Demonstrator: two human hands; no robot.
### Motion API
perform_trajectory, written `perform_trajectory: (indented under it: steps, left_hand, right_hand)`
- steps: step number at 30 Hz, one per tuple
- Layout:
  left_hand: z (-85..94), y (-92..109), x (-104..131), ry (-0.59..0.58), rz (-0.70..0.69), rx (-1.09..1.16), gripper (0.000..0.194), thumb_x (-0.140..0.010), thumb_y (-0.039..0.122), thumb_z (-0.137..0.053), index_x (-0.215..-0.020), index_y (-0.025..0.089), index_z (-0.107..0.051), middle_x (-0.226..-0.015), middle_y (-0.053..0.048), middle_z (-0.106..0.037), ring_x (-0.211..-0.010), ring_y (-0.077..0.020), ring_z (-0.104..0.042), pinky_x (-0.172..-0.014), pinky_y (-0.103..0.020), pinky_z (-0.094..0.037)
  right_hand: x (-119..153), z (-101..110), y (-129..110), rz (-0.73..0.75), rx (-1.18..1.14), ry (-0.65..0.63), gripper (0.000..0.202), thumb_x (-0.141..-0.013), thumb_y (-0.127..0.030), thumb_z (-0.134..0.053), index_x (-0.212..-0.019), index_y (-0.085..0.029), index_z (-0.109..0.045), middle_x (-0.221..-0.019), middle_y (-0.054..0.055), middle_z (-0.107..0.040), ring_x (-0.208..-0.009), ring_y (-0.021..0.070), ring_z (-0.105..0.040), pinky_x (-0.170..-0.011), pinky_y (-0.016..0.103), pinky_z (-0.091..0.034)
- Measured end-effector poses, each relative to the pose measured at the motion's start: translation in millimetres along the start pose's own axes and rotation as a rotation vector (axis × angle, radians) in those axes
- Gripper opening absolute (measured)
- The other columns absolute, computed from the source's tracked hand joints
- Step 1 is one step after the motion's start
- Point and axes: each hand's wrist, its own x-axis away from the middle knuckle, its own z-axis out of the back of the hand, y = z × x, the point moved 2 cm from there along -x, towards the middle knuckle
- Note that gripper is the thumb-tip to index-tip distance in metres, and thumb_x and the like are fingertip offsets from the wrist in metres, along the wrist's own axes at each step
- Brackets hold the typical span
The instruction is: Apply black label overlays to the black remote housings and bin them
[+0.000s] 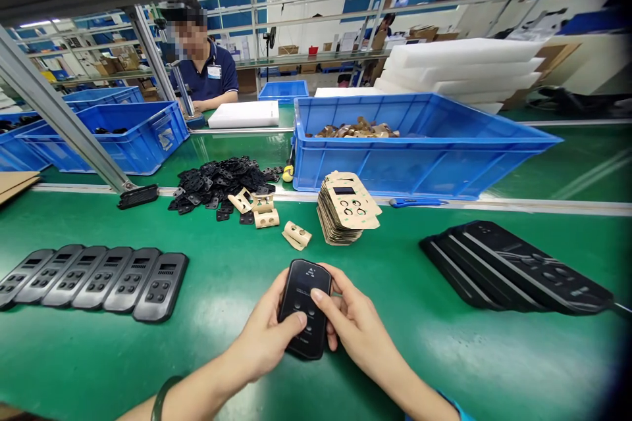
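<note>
Head view: your left hand (269, 332) and your right hand (353, 312) are both closed around one black oblong plastic casing (302, 283), which is nearer to you than the stack of cream paper sheets with round holes (353, 204). Whether the casing touches the green bench (212, 296), I cannot tell. Both thumbs lie on its front face, the right one higher than the left; the other fingers go around the sides and are partly hidden.

The step in hand seems to be pressing on this face. To do it well, I think you should press with the flat of each thumb, evenly, and let the fingers support from behind, so that the casing does not tilt. Go slowly around the round marks, and check along the edges for any lifted place. Please mind the curled cream paper piece (296, 235), left of the stack and near the casing's top end: a careless move could perhaps bring it under the casing.
</note>
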Motion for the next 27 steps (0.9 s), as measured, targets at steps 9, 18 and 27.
perform_trajectory:
  steps: [9,18,27]
  left_hand:
    - [-8.8,1,0,-0.093,-0.005,0.001,0.081,-0.072,0.022,-0.074,-0.140,0.020,-0.030,-0.090,-0.007,-0.065,-0.082,-0.0201,-0.060,-0.076,-0.031,-0.045]
    - [-1.9,1,11,-0.332,0.011,-0.053,0.114,-0.074,0.027,-0.073,-0.142,0.037,0.017,-0.146,-0.010,-0.028,-0.120,-0.0249,-0.046,-0.098,-0.036,-0.035]
    - [21.1,-18,0,-0.330,0.011,-0.236,0.082,-0.079,0.040,-0.067,-0.145,0.033,-0.020,-0.133,-0.012,-0.040,-0.115,-0.0243,-0.046,-0.096,-0.037,-0.039]
  right_hand:
    - [-3,0,-4,-0.006,-0.135,0.031,0.045,-0.086,-0.047,-0.052,-0.119,-0.019,-0.042,-0.064,-0.005,-0.056,-0.035,0.0087,-0.048,-0.032,0.020,-0.041]
    - [1,16,-31,0.178,-0.146,0.089,0.041,-0.085,-0.043,-0.055,-0.118,-0.022,-0.043,-0.076,-0.002,-0.056,-0.051,0.0103,-0.050,-0.038,0.018,-0.040]
    - [-8,209,-89,0.148,0.442,0.610,0.040,-0.079,-0.048,-0.053,-0.096,-0.015,-0.069,-0.073,0.004,-0.067,-0.061,0.0200,-0.056,-0.052,0.029,-0.043]
